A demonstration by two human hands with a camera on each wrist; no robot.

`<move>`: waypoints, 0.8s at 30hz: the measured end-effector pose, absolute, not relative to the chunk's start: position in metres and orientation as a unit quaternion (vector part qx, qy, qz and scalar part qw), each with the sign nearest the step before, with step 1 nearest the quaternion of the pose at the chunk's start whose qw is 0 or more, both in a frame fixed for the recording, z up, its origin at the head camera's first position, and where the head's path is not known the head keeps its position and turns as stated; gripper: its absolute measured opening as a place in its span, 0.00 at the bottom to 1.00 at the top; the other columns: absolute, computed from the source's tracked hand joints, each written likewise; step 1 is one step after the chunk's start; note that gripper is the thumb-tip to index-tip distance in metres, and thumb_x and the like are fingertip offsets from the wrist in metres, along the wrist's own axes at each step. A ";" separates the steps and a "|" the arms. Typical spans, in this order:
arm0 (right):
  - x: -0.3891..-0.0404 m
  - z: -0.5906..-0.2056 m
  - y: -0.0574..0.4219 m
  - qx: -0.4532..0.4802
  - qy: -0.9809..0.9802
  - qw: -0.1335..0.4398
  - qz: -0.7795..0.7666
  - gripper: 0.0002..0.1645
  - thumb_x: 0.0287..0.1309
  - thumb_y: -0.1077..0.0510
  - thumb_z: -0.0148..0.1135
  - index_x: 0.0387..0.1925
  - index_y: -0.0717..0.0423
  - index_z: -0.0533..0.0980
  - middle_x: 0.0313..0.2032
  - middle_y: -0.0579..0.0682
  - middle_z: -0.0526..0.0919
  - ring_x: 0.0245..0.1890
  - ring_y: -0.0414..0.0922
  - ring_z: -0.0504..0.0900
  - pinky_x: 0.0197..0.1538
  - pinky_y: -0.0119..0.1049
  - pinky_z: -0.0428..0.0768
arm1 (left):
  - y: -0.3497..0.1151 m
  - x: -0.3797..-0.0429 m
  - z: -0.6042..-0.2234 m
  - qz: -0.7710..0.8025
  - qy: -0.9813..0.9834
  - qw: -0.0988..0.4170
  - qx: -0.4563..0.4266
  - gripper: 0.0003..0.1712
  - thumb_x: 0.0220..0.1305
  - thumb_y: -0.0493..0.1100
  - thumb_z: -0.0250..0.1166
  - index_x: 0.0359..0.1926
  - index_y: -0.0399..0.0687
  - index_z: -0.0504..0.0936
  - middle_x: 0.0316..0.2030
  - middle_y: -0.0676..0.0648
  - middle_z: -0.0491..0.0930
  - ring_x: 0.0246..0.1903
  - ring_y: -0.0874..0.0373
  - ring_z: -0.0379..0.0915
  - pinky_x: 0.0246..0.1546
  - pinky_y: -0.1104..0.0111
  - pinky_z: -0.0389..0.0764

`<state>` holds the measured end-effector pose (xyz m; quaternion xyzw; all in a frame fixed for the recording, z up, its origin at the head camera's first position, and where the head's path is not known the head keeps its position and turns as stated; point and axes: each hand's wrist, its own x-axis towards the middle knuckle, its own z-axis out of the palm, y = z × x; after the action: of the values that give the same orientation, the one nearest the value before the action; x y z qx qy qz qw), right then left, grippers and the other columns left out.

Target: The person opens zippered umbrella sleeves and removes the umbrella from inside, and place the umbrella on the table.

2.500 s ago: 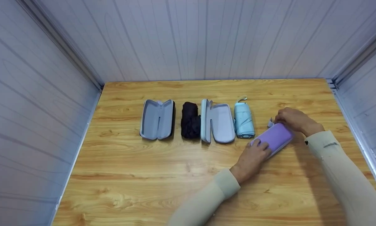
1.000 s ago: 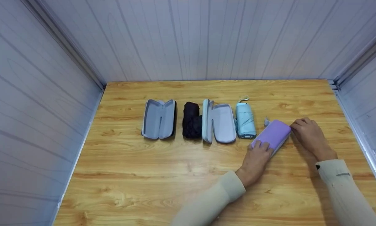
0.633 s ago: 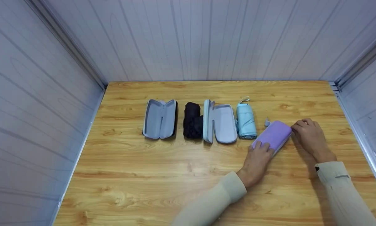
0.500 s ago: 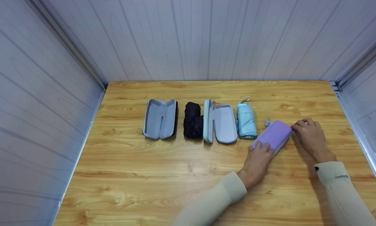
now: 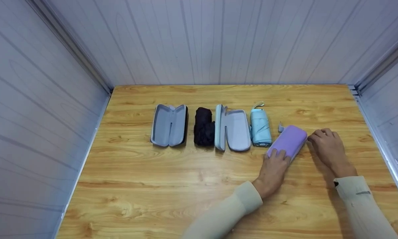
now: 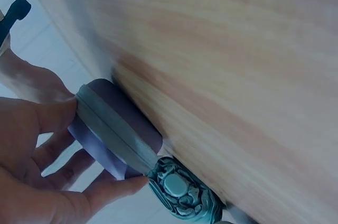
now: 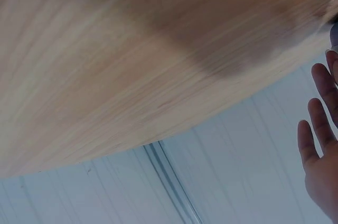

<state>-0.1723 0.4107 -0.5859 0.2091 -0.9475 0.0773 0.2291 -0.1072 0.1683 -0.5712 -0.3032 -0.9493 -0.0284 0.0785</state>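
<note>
A purple zip case (image 5: 290, 136) lies slanted on the table's right side, its grey loop at the far left corner. My left hand (image 5: 272, 172) grips its near end, thumb on one side and fingers across the other. A zipper line runs along the grey band (image 6: 113, 129) in the left wrist view, closed where it shows. At the far right corner, my right hand (image 5: 330, 149) pinches at the seam; the zipper pull there is too small to make out. The right wrist view shows its other fingers (image 7: 319, 121) fairly straight.
Left of the case lie a light-blue folded umbrella (image 5: 261, 127), an opened light-blue case (image 5: 238, 129), a black folded fabric bundle (image 5: 203, 127) and an opened black case with grey lining (image 5: 162, 126). Pale panel walls (image 5: 199, 43) enclose the wooden table (image 5: 152, 186).
My right hand has gone from the case's far end, near the grey loop, round to its right corner. Lately the case's far end has shifted slightly left. The left hand keeps its grip.
</note>
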 end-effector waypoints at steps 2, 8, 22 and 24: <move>-0.171 -0.586 0.410 0.207 -0.948 0.228 0.079 0.04 0.57 0.70 0.74 0.35 0.65 0.86 0.36 0.59 0.85 0.46 0.64 0.81 0.49 0.63 0.78 | 0.164 -0.109 -0.569 -0.034 -0.945 0.067 -0.319 0.18 0.71 0.43 0.68 0.60 0.61 0.85 0.53 0.56 0.78 0.53 0.60 0.71 0.46 0.67 0.79; -0.168 -0.585 0.408 0.200 -0.952 0.218 0.084 0.03 0.58 0.70 0.73 0.35 0.66 0.86 0.37 0.60 0.84 0.45 0.65 0.80 0.47 0.63 0.78 | 0.158 -0.112 -0.567 -0.022 -0.939 0.057 -0.339 0.20 0.76 0.43 0.64 0.64 0.64 0.83 0.57 0.57 0.77 0.54 0.61 0.71 0.49 0.69 0.79; -0.155 -0.585 0.397 0.203 -0.944 0.248 0.080 0.06 0.54 0.69 0.76 0.33 0.67 0.85 0.35 0.61 0.84 0.44 0.66 0.80 0.44 0.62 0.78 | 0.161 -0.110 -0.569 -0.015 -0.944 0.055 -0.326 0.19 0.76 0.43 0.64 0.64 0.62 0.82 0.57 0.57 0.77 0.54 0.61 0.70 0.50 0.68 0.82; -0.155 -0.585 0.396 0.204 -0.944 0.249 0.078 0.06 0.53 0.69 0.77 0.33 0.67 0.85 0.35 0.61 0.84 0.44 0.66 0.80 0.44 0.62 0.78 | 0.162 -0.110 -0.569 -0.016 -0.944 0.056 -0.324 0.19 0.76 0.43 0.64 0.64 0.62 0.82 0.56 0.57 0.77 0.54 0.62 0.70 0.49 0.68 0.82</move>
<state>-0.1547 0.3962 -0.5847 0.2038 -0.9436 0.0782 0.2491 -0.1100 0.1617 -0.5695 -0.3244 -0.9441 -0.0157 0.0558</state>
